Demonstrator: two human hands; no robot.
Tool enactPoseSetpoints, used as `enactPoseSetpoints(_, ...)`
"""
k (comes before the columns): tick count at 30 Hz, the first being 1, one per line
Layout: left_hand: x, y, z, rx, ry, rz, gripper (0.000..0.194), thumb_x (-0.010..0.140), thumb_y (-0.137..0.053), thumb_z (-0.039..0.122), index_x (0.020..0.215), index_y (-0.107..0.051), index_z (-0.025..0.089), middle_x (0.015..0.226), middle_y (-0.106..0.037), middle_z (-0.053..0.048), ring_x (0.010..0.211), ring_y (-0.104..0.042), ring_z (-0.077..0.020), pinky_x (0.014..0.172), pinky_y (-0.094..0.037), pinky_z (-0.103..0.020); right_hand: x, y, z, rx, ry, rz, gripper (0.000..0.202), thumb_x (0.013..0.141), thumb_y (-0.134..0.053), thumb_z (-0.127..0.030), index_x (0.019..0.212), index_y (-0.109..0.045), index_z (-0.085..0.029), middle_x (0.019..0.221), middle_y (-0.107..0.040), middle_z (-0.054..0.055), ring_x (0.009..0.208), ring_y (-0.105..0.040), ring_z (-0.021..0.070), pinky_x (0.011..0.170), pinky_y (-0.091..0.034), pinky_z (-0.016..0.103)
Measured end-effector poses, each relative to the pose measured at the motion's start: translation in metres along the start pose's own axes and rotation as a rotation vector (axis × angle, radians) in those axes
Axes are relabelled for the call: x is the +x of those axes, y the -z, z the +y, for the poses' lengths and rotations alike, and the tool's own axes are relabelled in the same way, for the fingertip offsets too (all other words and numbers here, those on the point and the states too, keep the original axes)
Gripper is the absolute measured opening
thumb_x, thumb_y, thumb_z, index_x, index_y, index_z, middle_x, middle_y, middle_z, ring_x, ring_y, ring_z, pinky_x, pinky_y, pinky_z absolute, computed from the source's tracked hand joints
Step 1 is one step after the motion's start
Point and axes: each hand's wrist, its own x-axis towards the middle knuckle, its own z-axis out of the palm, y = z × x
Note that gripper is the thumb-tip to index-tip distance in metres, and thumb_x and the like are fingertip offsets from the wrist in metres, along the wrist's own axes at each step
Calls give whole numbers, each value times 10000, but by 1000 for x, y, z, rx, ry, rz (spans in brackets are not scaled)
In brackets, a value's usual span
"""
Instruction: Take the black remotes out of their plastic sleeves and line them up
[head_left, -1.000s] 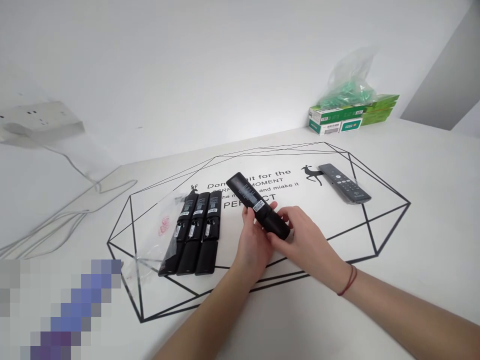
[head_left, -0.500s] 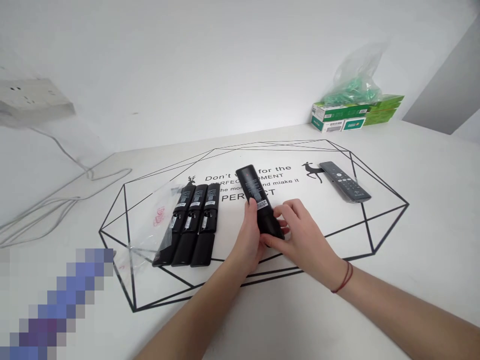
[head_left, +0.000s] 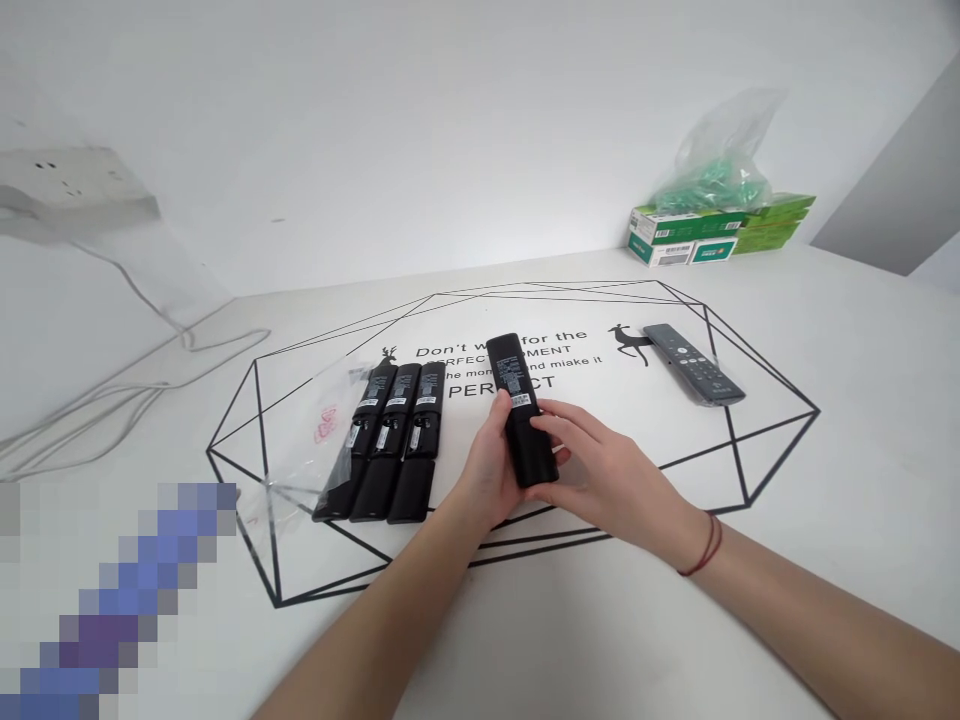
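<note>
We hold a black remote control back side up above the middle of the white tabletop, its far end leaning slightly left and partly covering the printed lettering; our left hand grips it along its left side, thumb beside the small white barcode label; our right hand also grasps it, at the near end, fingers on the right edge of the smooth lower part and thumb near the bottom

To our left, three black remotes lie side by side, backs up, each with an exposed compartment in the middle; smooth black sections stand at their near ends, though we cannot tell whether these are loose; a clear plastic bag with red print overlaps the leftmost one; to our right, another remote lies buttons up beside the printed deer, in clear wrapping; further back, green and white boxes sit by the wall under a clear bag with green contents; white cables trail at far left
</note>
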Motion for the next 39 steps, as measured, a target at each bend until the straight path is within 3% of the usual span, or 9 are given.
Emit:
enactPoseSetpoints(5,-2,-2,0,13,14,27,497,839,-442,615,909,-641,165,854,-653,-102,795,-631,-219,758,-550,-407,0,-3,1,58,-18,24,543,775,-678,-307,1281,-488,-249,1374,-494,102,1016,-645,253,786,-594,423)
enactPoseSetpoints(12,-5,-7,-1,6,-57,28,493,874,-378,597,827,-612,166,634,-549,-28,608,-563,-150,714,-532,-343,2,-3,2,139,-46,-13,585,770,-658,-259,1310,-434,-249,1390,-474,92,1089,-599,239,856,-559,411)
enactPoseSetpoints(15,-11,-11,-5,45,-110,66,516,882,-327,613,942,-614,188,727,-594,-40,705,-604,-170,753,-523,-335,3,-3,-1,332,-95,-53,657,750,-613,-152,1346,-361,-269,1312,-534,77,1096,-582,213,897,-525,393)
enactPoseSetpoints(18,-18,-14,-10,95,-135,67,410,871,-453,531,1216,-505,315,838,-623,-19,851,-637,-192,792,-518,-338,3,-4,-3,551,-204,-97,564,783,-535,-111,1303,-369,-253,1105,-633,61,995,-622,199,816,-542,368)
enactPoseSetpoints(21,-21,-13,-13,137,-192,85,622,831,-597,334,1365,-299,441,1039,-626,-8,990,-626,-189,842,-509,-330,3,-8,-1,656,-269,-86,449,819,-516,-143,1245,-407,-236,1033,-646,55,915,-636,201,802,-537,389)
enactPoseSetpoints(24,-21,-12,-16,209,-243,102,594,811,-628,299,1340,-372,385,1124,-609,-29,1077,-586,-194,893,-487,-317,4,-12,3,689,-270,-48,391,842,-525,-183,1219,-436,-240,1107,-631,64,950,-627,204,841,-523,399)
enactPoseSetpoints(29,-20,-11,-19,395,-350,85,449,810,-635,307,1235,-490,335,1097,-613,-28,1030,-569,-178,881,-474,-296,4,-14,3,717,-232,-46,346,870,-525,-221,1207,-455,-250,1202,-602,75,1058,-610,204,889,-508,376)
enactPoseSetpoints(34,-24,-13,-18,402,-366,100,322,846,-574,375,1156,-540,294,1035,-625,-33,949,-579,-176,808,-480,-291,3,-11,1,629,-298,-80,414,818,-578,-206,1207,-442,-245,1098,-648,71,903,-656,202,782,-549,366)
enactPoseSetpoints(39,-25,-13,-21,531,-427,133,349,844,-571,377,1175,-524,272,1032,-605,-46,926,-566,-177,802,-474,-296,2,-14,2,595,-312,-66,521,752,-630,-195,1225,-419,-252,1183,-625,88,960,-653,219,797,-552,370)
